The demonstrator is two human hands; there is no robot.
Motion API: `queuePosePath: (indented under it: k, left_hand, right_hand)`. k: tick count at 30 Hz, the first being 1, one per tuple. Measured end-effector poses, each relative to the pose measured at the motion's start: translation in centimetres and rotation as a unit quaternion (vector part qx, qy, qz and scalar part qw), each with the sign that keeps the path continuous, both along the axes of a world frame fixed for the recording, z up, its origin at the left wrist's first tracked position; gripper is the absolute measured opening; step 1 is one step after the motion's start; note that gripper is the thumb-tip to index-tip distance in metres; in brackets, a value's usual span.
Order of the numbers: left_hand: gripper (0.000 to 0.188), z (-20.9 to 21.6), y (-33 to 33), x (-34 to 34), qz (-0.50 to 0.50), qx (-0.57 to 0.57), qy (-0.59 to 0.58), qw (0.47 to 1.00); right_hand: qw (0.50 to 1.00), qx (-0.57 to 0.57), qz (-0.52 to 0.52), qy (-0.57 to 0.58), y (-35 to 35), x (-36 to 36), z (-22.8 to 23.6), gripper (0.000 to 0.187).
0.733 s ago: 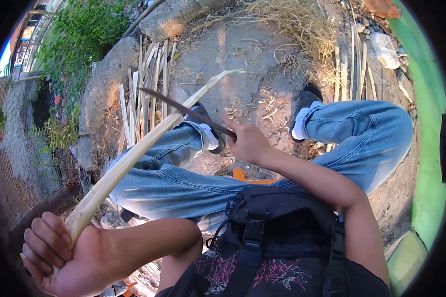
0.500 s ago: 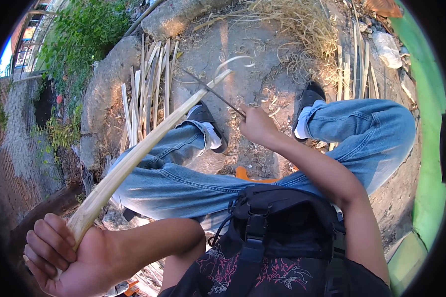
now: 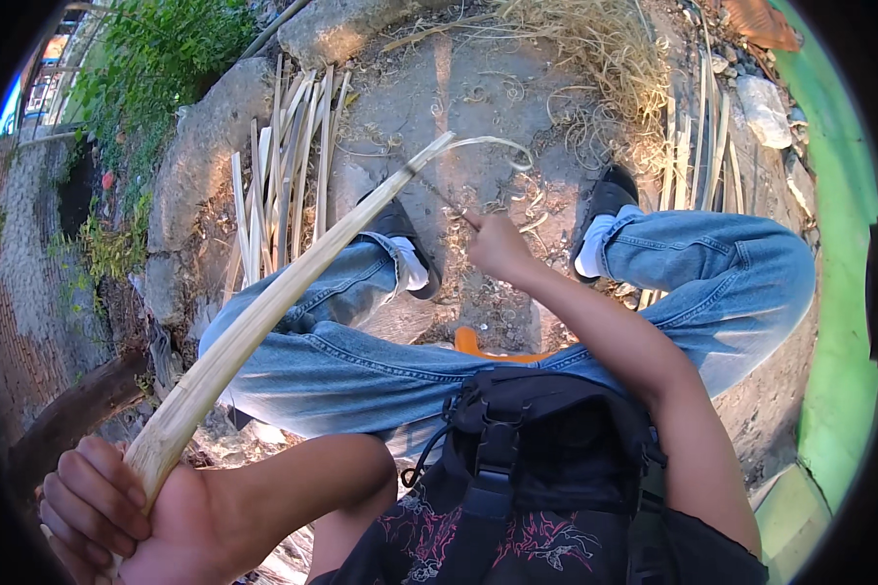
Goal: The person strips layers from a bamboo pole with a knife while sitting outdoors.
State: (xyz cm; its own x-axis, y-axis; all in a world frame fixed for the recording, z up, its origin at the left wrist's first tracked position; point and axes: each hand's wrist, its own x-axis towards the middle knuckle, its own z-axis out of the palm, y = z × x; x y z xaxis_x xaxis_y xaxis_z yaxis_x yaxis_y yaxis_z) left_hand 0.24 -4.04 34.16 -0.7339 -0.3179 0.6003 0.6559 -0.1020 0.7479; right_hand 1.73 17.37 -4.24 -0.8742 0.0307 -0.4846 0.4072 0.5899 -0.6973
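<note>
Closest to us, our left hand (image 3: 107,507) is wrapped tight around the thick butt end of a long pale bamboo strip (image 3: 263,322), fingers curled fully around it down in the lower left corner. A black chest pack (image 3: 546,458) sits on our front just beside that forearm.

From that grip the strip runs up and to the right, crossing over our left knee in blue jeans (image 3: 361,361), and its thin tip ends out over the dirt between our feet. A small bit of something orange (image 3: 473,343) peeks out between our legs.

Further out, our right hand (image 3: 498,249) is closed into a fist around a thin dark blade (image 3: 444,200), which meets the strip right near its tip. A pale curl of shaving (image 3: 502,146) peels off there.

Beyond that we've got both black shoes (image 3: 400,229) planted on ground scattered with shavings. A bundle of split bamboo slats (image 3: 288,166) lies to the left by a rock, more slats on the right, and a heap of dry straw (image 3: 595,49) at the far top.
</note>
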Motion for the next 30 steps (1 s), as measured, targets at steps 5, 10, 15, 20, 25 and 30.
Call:
queuePosePath:
  k: [5,10,15,20,25,30]
  left_hand:
    - [0.033,0.1,-1.0,0.9,-0.022,-0.017,-0.008,1.000]
    - [0.032,-0.2,-0.3,0.0,-0.031,-0.004,-0.012,0.999]
    - [0.032,0.1,-0.8,0.1,-0.016,0.002,-0.003,1.000]
    - [0.032,-0.6,-0.1,-0.4,0.032,0.011,0.009,0.999]
    - [0.031,-0.8,-1.9,-0.9,-0.064,0.015,0.029,0.997]
    - [0.034,-1.3,-1.1,-1.6,-0.192,-0.005,0.066,0.979]
  right_hand:
    - [0.995,0.080,0.002,-0.066,-0.9,-0.6,1.3,0.035]
    - [0.999,0.034,0.001,-0.028,1.2,-0.3,-0.8,0.033]
    - [0.982,0.103,0.032,-0.154,1.0,-1.1,1.1,0.037]
    - [0.991,0.068,0.110,-0.037,-4.2,-0.5,6.8,0.038]
    - [0.976,0.133,0.123,-0.120,0.7,1.0,7.4,0.056]
    - [0.979,0.136,0.055,-0.144,4.8,1.1,11.5,0.045]
